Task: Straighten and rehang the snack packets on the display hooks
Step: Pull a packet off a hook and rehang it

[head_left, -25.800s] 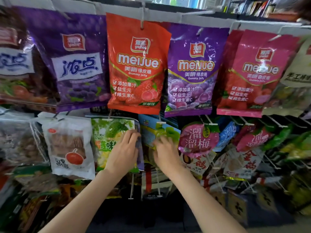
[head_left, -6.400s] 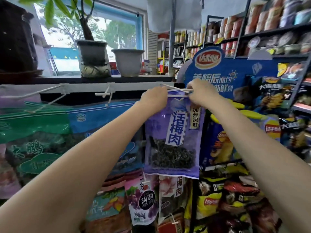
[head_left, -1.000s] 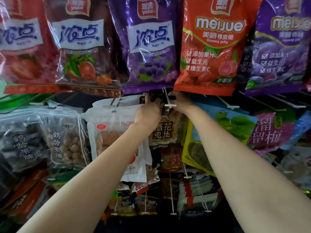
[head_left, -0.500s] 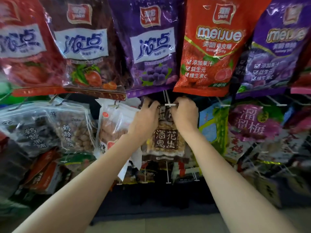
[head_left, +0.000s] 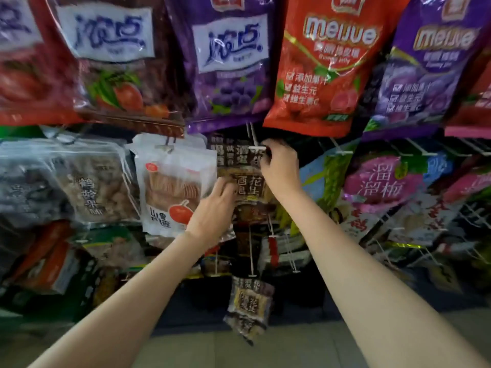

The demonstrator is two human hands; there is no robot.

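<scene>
Holding the top of the dark peanut packet (head_left: 240, 166) at the white hook (head_left: 256, 140) with the right hand (head_left: 279, 166), fingers curled round its top right corner, just under the red gummy bag (head_left: 329, 65). Touching the front of the same packet lower down with the left hand (head_left: 215, 211), fingers fairly straight and pressing, not wrapped round it. Hanging in the middle row, between the white cracker bag (head_left: 172, 187) on the left and the green and blue bag (head_left: 324, 176) on the right. Cannot tell if the hole at the top is fully on the hook yet. Looks close to done for this packet, with only a push back and a smoothing left. Showing one more small dark packet (head_left: 249, 306) low down and near, blurry and tilted, off any hook, so likely picking up and hanging left for that one. Looking tidy along the far top row already.
</scene>
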